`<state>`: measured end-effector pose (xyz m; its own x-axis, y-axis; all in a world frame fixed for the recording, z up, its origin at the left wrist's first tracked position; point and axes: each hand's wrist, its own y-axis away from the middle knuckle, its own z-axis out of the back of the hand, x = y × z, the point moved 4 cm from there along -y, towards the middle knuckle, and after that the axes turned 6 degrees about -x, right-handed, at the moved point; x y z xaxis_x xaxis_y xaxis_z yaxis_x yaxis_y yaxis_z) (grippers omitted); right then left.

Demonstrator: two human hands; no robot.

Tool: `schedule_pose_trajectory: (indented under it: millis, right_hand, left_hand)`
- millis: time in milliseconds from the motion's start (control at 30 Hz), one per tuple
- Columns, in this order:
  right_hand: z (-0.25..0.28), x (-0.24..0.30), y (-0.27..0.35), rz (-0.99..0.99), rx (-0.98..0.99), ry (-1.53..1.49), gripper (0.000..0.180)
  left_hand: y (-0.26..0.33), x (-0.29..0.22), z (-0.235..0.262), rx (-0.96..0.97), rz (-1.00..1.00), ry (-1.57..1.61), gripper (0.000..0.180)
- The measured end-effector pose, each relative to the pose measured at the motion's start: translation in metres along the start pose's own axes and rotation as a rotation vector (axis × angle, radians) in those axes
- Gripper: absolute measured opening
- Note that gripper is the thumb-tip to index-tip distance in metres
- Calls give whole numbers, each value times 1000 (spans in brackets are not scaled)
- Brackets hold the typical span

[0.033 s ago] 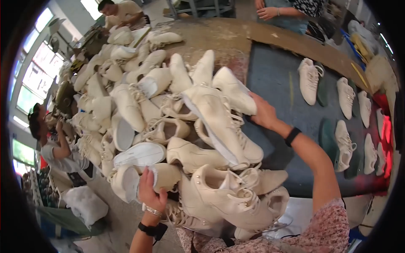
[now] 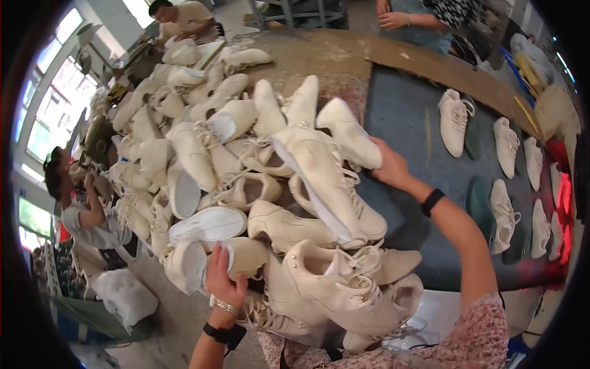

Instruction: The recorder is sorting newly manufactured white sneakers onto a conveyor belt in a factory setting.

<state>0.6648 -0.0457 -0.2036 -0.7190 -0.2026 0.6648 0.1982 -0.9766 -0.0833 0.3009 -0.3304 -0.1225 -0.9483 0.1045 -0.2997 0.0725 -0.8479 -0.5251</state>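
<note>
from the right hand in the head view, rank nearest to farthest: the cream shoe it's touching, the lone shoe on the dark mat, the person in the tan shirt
1. Cream shoe, right against the right hand, at the pile's edge.
2. Lone shoe, on the dark mat, to the hand's right and farther up.
3. Person in the tan shirt, across the pile at the top left.

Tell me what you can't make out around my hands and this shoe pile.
Head view only:
- Right hand: fingertips hidden behind the cream shoe it touches.
- Left hand: palm side hidden; it grips a shoe at the pile's edge.
- Lower shoes in the pile: buried under others.
- Table: far corners bent, cut by the rim.
</note>
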Motion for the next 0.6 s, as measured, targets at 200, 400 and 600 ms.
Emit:
schedule_pose_trajectory:
  millis: [200,400,600]
  right_hand:
    - [68,15,-25,-226,-183,-579,36]
    - [87,229,-23,60,-76,-682,41]
    - [-55,284,8,63,382,-249,61]
  left_hand:
    - [8,4,8,-10,25,-4,59]
    - [12,5,10,-74,54,17,61]
    - [18,10,15,-112,88,79,56]
